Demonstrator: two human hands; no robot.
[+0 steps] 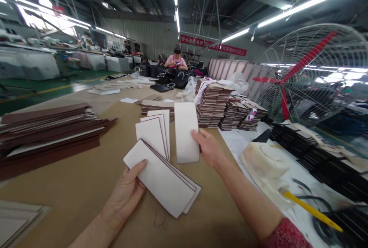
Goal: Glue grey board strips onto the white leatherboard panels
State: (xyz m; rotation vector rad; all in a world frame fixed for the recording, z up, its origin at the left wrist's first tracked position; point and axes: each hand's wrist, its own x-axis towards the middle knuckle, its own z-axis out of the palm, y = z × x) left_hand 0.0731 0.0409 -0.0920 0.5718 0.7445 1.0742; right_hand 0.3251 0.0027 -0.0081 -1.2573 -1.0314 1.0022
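Note:
My left hand [126, 192] grips a small stack of white rectangular pieces with dark edges [162, 179], thumb on top, held just above the brown table [71, 186]. My right hand [208, 148] pinches a single white rectangular piece [185, 131] by its lower right edge, holding it upright over the table. Between the two hands, a few more white pieces [155, 133] lie fanned on the table.
A pile of long brown strips [48, 129] lies at the left. Stacks of brown-edged pieces [214, 104] stand behind. A large fan with red blades [310, 75] stands at the right. A yellow tool [312, 209] and black straps [319, 156] lie right. A person in pink [176, 61] sits far back.

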